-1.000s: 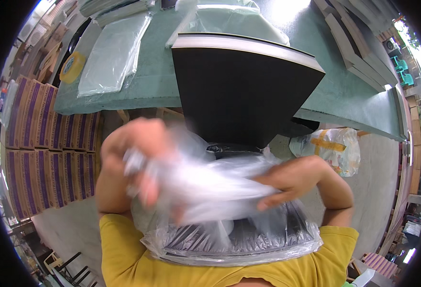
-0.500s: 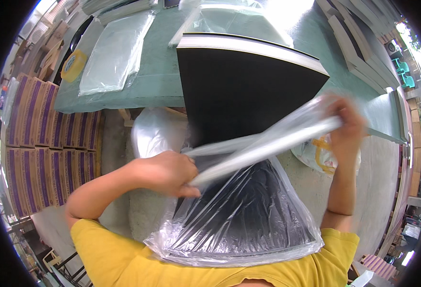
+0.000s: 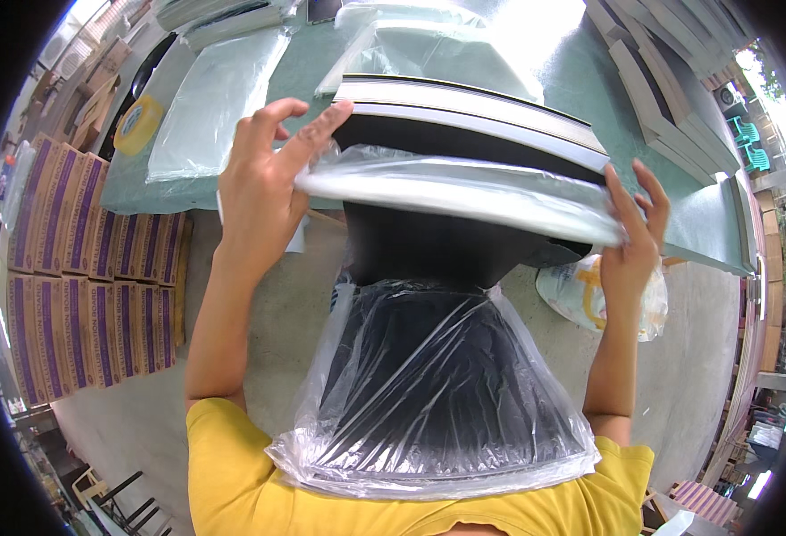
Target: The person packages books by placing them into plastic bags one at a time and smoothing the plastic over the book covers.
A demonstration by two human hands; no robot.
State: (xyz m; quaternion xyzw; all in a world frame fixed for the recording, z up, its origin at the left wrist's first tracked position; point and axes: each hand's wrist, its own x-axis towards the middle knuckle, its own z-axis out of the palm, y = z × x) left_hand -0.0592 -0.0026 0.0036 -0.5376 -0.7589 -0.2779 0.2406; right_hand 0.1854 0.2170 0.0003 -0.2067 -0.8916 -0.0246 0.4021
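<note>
A thick stack of black boards (image 3: 437, 255) with pale edges leans toward me at the table's near edge. Across it, a clear plastic bag (image 3: 464, 201) is stretched from side to side, its near edge gathered into a whitish band. My left hand (image 3: 268, 174) pinches the band's left end, and its index finger reaches to the stack's upper left corner. At the right end my right hand (image 3: 630, 214) grips the plastic, fingertips by the stack's upper right corner. Against my body rests a black piece wrapped in wrinkled clear plastic (image 3: 451, 384); what it is underneath I cannot tell.
On the green table (image 3: 308, 89) lie flat clear plastic bags (image 3: 218, 107) and a yellow tape roll (image 3: 138, 125). Boards (image 3: 679, 116) are stacked at the right. Brown cartons (image 3: 89, 277) stand left. A plastic sack (image 3: 558, 290) with yellow marks sits on the floor.
Both hands have moved farther apart, the left one up to the stack's upper left corner. The plastic has gone from slanting to nearly level across the boards. A pale gap line now shows below the stack's edge.
</note>
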